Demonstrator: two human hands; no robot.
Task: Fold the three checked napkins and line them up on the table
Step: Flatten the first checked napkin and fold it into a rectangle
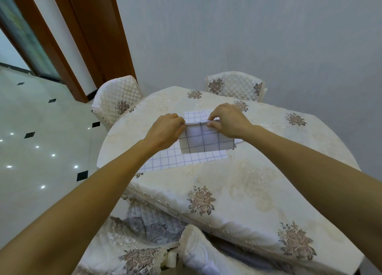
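Both hands hold a white napkin with a dark grid above the middle of the table. My left hand pinches its top left corner, my right hand pinches the top edge on the right, and the cloth hangs down folded. Under it a second checked napkin lies flat and unfolded, partly hidden by my left forearm. A third checked napkin lies flat just behind the hands, mostly covered by them.
The round table wears a cream lace cloth with rose prints. Two quilted chairs stand at the far side, and a third chair is tucked in at the near edge. A tiled floor lies to the left.
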